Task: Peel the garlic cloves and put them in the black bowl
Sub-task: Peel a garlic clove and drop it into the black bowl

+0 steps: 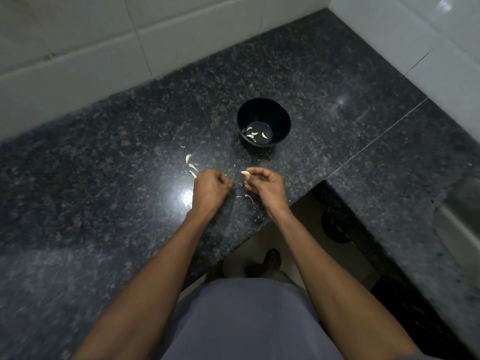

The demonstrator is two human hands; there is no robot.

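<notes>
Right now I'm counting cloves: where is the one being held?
In the head view, the garlic clove is pinched at the right hand's fingertips, just right of the left hand, nearer than the black bowl.

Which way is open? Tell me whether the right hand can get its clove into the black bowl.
Probably yes: the right hand holds a clove near the black bowl, whose mouth is open, with bare countertop between them.
</notes>
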